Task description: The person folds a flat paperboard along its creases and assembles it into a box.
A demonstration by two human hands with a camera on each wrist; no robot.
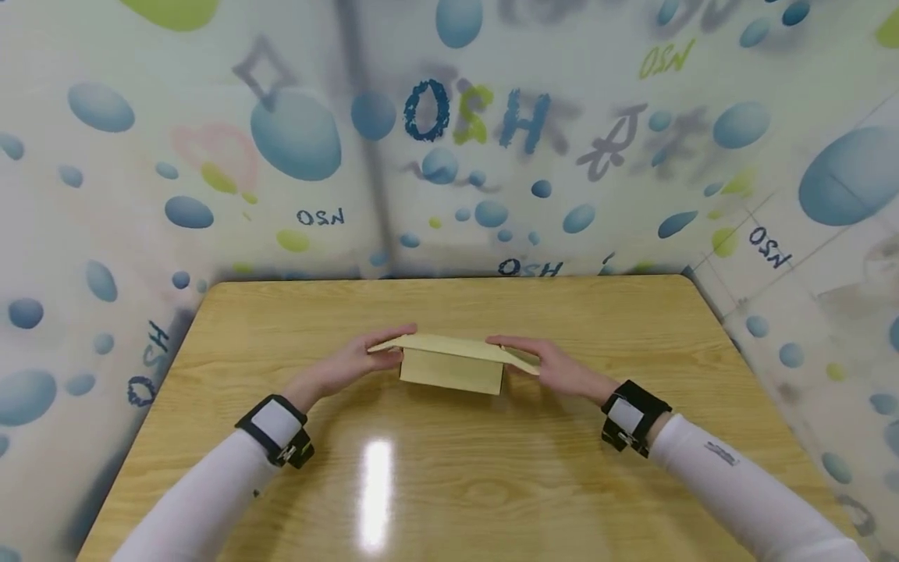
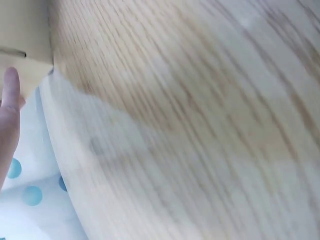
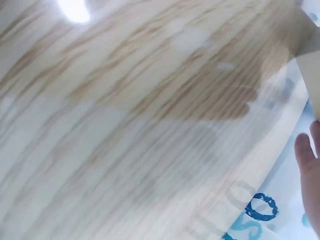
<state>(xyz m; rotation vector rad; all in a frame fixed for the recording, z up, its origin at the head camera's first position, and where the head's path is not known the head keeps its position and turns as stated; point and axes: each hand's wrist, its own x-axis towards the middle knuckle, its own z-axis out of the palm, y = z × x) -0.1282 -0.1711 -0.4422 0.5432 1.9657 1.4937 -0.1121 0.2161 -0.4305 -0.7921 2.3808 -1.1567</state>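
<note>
A small pale yellow cardboard box [image 1: 451,371] sits on the table in the head view, its top and side flaps spread outward. At its left end my left hand [image 1: 354,361] holds the side flap, fingers above it and thumb below. My right hand [image 1: 558,367] holds the right end, fingers behind the right flap [image 1: 523,361], which partly hides them. In the left wrist view a digit [image 2: 11,87] touches the box wall [image 2: 30,30] near a short slit. In the right wrist view, fingertips [image 3: 303,147] show beside a box panel [image 3: 311,75] cut off by the frame.
The wood-grain table [image 1: 449,484] carries a bright light reflection near the front. Behind it and at both sides rises a pale wall covering [image 1: 449,203] with blue and green spots and lettering. Each wrist wears a black strap with a camera.
</note>
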